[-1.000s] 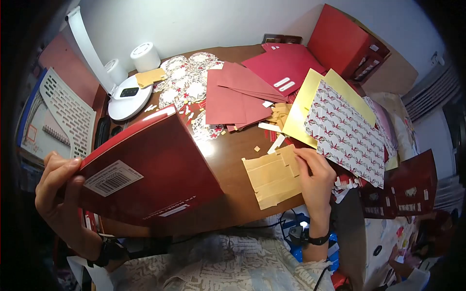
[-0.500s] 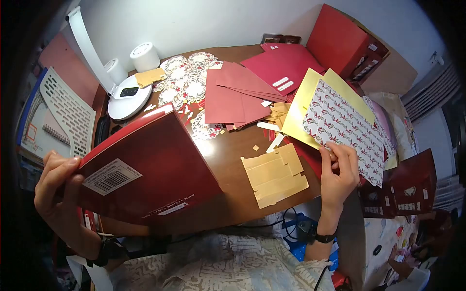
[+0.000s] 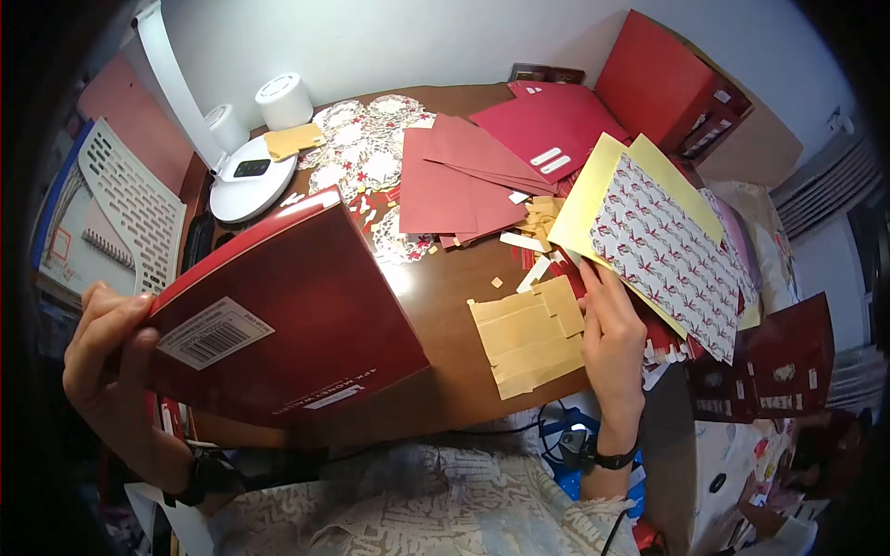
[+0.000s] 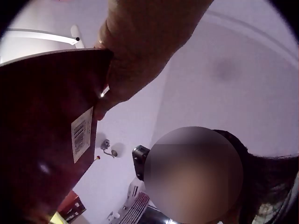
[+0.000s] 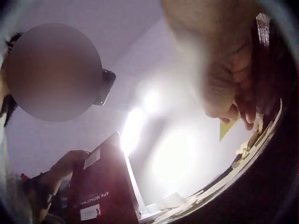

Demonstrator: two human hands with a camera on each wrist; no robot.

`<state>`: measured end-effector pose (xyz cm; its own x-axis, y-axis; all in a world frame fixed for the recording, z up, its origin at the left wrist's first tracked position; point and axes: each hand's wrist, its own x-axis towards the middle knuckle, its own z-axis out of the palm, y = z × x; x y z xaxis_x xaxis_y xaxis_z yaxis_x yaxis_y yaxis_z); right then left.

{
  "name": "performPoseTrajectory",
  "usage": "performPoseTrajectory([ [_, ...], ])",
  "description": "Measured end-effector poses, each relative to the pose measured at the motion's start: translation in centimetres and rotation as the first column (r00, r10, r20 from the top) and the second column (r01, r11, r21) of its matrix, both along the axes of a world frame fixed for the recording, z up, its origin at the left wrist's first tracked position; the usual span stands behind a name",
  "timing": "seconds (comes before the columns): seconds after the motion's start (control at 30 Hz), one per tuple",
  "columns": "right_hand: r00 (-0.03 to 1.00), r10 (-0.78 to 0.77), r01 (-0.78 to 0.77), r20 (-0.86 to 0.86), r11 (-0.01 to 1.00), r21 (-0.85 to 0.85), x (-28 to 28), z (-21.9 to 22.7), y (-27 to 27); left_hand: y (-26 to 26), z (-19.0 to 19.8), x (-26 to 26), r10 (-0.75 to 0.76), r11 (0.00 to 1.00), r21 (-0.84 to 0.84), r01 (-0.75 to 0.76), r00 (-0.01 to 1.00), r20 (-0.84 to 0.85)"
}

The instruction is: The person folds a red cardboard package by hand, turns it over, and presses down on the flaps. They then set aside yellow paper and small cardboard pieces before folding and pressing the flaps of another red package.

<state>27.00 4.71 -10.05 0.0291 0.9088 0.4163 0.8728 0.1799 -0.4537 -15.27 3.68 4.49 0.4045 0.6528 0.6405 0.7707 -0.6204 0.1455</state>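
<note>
My left hand [image 3: 109, 357] grips the left edge of a dark red box-like packet [image 3: 287, 324], holding it raised and tilted above the desk. A barcode label [image 3: 215, 334] faces up on it; the left wrist view also shows the packet [image 4: 42, 121] under the hand [image 4: 145, 46]. The right hand [image 3: 616, 338] has its fingers extended at the lower left edge of a yellow sheet [image 3: 586, 195], beside a flat tan card piece [image 3: 524, 343]. Some fingertips are hidden there. A patterned white sheet [image 3: 663, 246] lies over the yellow one.
Red envelopes [image 3: 440, 181], a crimson folder [image 3: 556, 125] and lacy paper cutouts [image 3: 357, 157] lie toward the back. A white lamp [image 3: 255, 190] stands at left, a large red box [image 3: 649, 79] at back right. Small paper scraps are scattered mid-desk.
My right hand has gone from the tan card to the patterned sheet's lower edge, then up and left to the yellow sheet's edge. The left hand still grips the packet, nearly unmoved.
</note>
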Motion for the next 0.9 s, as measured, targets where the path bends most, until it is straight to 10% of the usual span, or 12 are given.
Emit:
performPoseTrajectory([
  [0.33,0.996,0.019,-0.01,-0.087,0.994,0.107,0.3,-0.3,-0.3,0.0,-0.4,-0.8,0.018,0.999,0.034,-0.017,1.0,-0.013],
  [0.4,0.973,-0.207,0.15,0.097,0.898,0.413,0.4,0.4,-0.3,0.1,-0.3,-0.9,0.005,1.0,0.028,-0.005,1.0,0.007],
  [0.9,0.915,-0.403,0.353,0.003,0.806,0.474,3.4,1.5,1.1,-0.1,-0.8,-1.6,0.008,1.0,0.018,-0.009,1.0,0.031],
])
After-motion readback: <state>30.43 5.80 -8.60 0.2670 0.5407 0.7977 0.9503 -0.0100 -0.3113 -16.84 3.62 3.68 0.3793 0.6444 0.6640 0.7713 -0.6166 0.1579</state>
